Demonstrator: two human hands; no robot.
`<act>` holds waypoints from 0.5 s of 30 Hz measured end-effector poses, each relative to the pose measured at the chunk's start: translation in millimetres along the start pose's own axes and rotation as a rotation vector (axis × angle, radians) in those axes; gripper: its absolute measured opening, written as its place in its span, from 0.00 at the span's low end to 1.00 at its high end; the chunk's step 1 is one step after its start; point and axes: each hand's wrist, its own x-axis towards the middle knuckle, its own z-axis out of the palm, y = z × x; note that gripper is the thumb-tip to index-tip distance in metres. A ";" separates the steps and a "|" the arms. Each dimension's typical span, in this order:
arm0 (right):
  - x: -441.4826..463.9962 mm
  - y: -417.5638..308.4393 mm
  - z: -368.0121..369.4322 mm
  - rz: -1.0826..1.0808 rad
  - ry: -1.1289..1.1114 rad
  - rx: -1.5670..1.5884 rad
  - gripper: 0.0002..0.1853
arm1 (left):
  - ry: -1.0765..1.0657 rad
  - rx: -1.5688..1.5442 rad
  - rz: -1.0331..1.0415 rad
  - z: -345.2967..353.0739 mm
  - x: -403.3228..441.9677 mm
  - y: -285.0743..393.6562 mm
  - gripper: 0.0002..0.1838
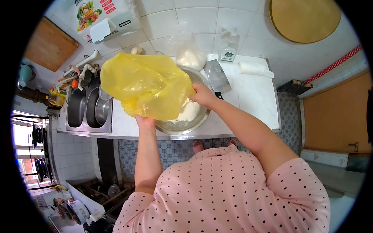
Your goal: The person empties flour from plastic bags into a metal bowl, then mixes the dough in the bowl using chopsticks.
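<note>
A crinkled yellow plastic bag (pixel 149 83) is spread in the air over the left part of a wide metal basin (pixel 200 126). My right hand (pixel 203 96) grips the bag's right edge with fingers closed. At its lower edge, my left hand (pixel 145 121) holds it from below, most of the fingers hidden behind the plastic. White flour-like powder (pixel 189 112) lies in the basin, partly covered by the bag. Just right of the basin rests a cleaver (pixel 217 75) with a black handle, on the white counter.
Behind the basin sits a clear bag of white stuff (pixel 191 58). A clear bottle (pixel 227 52) and a white roll (pixel 254 69) are at the back right. The double sink (pixel 92 127) is on the left, holding a metal bowl (pixel 102 110). A round board (pixel 305 19) hangs on the wall.
</note>
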 end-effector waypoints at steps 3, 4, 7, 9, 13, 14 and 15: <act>-0.6 -6.6 -3.7 0.092 0.043 0.037 0.16 | 0.020 0.027 0.023 0.8 -1.8 -1.6 0.27; 0.7 -5.9 -2.4 0.044 0.110 -0.013 0.16 | 0.023 0.009 0.016 -3.4 1.6 0.3 0.27; -0.4 -19.8 -0.7 -0.064 0.246 -0.107 0.17 | 0.047 0.044 0.020 0.1 1.5 1.7 0.26; -4.5 -34.1 1.8 -0.083 0.252 -0.092 0.17 | 0.051 0.076 0.017 1.4 2.7 2.2 0.25; 0.4 -30.6 7.8 -0.080 0.277 -0.328 0.19 | 0.042 0.071 -0.010 -10.5 12.2 10.6 0.24; 1.4 -30.3 5.8 -0.075 0.245 -0.336 0.19 | 0.039 0.070 -0.022 -13.9 16.9 12.7 0.24; 1.8 -31.9 3.9 -0.069 0.214 -0.344 0.19 | 0.043 0.059 -0.024 -12.7 18.5 13.2 0.24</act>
